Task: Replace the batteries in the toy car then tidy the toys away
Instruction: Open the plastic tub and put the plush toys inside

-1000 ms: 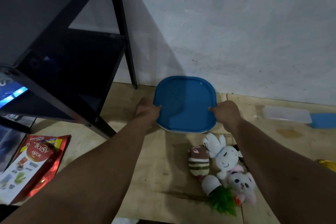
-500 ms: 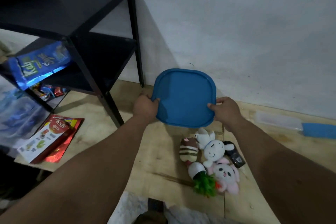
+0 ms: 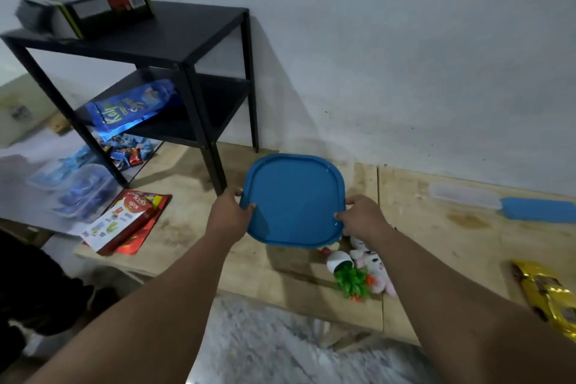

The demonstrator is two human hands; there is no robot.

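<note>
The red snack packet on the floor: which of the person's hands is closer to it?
Left. The left hand grips the blue lid's left edge, on the red snack packet's side; the right hand holds the far edge.

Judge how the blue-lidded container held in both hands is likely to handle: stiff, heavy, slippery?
The blue-lidded container keeps its flat shape between the left hand and right hand, so probably stiff. Its glossy lid may be slippery. Weight: cannot tell.
</note>
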